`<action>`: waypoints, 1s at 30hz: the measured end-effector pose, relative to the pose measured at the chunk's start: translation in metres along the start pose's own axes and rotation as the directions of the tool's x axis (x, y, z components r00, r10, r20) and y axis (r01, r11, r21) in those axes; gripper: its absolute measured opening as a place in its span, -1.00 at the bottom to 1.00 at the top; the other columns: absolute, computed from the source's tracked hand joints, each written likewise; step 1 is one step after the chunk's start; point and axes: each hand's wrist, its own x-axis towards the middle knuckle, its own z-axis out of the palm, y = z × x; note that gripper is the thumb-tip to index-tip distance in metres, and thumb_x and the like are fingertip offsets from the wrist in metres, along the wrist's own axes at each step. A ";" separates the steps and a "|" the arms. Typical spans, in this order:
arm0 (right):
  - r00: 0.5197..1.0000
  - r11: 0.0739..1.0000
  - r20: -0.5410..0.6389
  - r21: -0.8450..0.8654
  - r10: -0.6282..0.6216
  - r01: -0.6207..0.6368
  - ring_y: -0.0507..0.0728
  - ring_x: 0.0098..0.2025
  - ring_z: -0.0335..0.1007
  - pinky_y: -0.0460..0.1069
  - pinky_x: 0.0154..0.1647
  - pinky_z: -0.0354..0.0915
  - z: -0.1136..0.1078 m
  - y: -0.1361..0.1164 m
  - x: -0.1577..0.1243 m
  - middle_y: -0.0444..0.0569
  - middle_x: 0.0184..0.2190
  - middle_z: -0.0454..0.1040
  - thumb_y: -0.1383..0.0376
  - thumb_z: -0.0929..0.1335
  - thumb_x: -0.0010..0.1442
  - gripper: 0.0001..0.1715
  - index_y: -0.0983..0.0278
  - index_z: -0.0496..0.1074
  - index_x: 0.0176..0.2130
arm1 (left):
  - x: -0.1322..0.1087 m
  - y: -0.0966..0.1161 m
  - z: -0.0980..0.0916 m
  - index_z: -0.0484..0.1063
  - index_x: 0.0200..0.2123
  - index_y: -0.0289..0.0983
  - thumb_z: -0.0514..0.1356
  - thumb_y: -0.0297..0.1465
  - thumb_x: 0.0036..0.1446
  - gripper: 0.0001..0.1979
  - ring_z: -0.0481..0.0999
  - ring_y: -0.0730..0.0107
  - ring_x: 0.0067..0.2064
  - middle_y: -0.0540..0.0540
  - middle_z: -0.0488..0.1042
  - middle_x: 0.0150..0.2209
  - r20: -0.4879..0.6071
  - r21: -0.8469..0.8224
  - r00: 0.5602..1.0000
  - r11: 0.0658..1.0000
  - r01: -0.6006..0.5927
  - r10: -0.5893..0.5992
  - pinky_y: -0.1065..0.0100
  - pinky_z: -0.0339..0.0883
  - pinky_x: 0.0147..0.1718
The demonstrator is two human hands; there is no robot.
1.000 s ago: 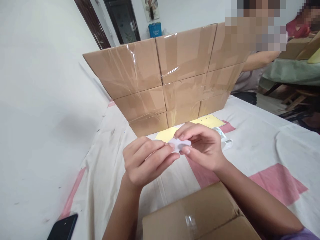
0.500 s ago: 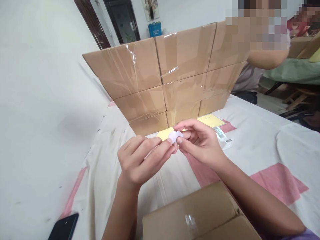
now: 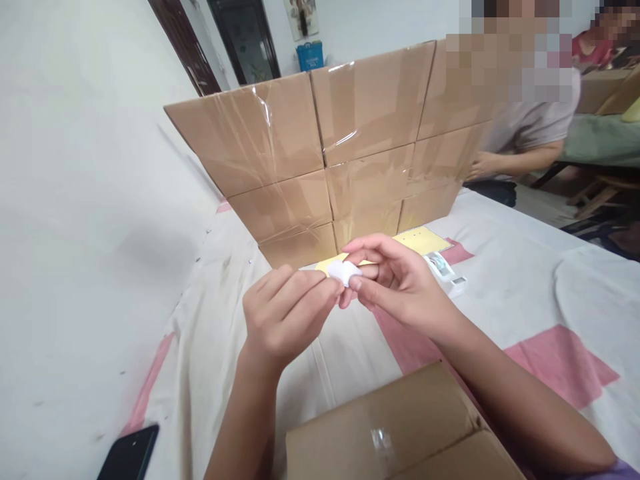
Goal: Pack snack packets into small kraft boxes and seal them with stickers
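Note:
Between my two hands is a small, pale white-lilac piece (image 3: 344, 272), soft or folded in look; its exact kind I cannot make out. My left hand (image 3: 287, 313) pinches its left side, thumb and fingers pressed together. From the other side, my right hand (image 3: 400, 277) grips it between thumb and fingers, the upper fingers curved over it. Below the hands, close to me, lies a closed cardboard box (image 3: 370, 420) with a bit of clear tape on top. Behind them, a yellow sheet (image 3: 425, 241) lies partly hidden by my hands.
A wall of taped cardboard boxes (image 3: 280, 140) stands across the table. Right of my hand sits a white tape dispenser (image 3: 453, 283). A dark phone (image 3: 129, 453) lies at the lower left on the white-and-pink cloth (image 3: 545, 287). Another person (image 3: 530, 133) sits beyond at the right.
My left hand has shifted slightly right and its fingers are more curled. The pale piece has turned and shows more of its surface. The other person's arm has come down.

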 end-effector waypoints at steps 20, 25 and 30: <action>0.998 0.969 -0.030 -0.240 0.046 -0.052 0.04 -0.28 0.35 -0.02 -0.25 0.30 -0.002 0.000 0.002 -0.14 -0.32 0.43 0.35 0.39 0.29 -0.68 0.18 0.34 0.03 | 0.000 0.008 0.010 0.40 -0.28 -0.24 0.22 -0.62 0.20 -0.84 0.31 0.55 -0.39 0.05 0.42 -0.41 0.158 -0.410 0.918 0.821 0.397 -0.365 0.43 0.22 -0.44; 0.998 0.960 -0.040 -0.276 0.040 -0.050 0.04 -0.29 0.33 -0.02 -0.24 0.29 -0.002 -0.002 0.002 -0.14 -0.32 0.43 0.35 0.39 0.29 -0.68 0.18 0.33 0.02 | -0.001 0.012 0.013 0.39 -0.33 -0.23 0.19 -0.52 0.27 -0.88 0.25 0.58 -0.41 0.07 0.34 -0.42 0.237 -0.487 0.823 0.670 0.561 -0.517 0.44 0.18 -0.45; 0.998 0.943 -0.055 -0.329 0.030 -0.047 0.05 -0.29 0.32 -0.02 -0.27 0.27 -0.002 0.001 0.001 -0.12 -0.30 0.43 0.36 0.38 0.29 -0.69 0.17 0.32 0.02 | -0.002 0.015 0.015 0.39 -0.34 -0.20 0.17 -0.43 0.32 -0.87 0.24 0.58 -0.41 0.08 0.30 -0.42 0.289 -0.520 0.753 0.563 0.642 -0.591 0.43 0.14 -0.46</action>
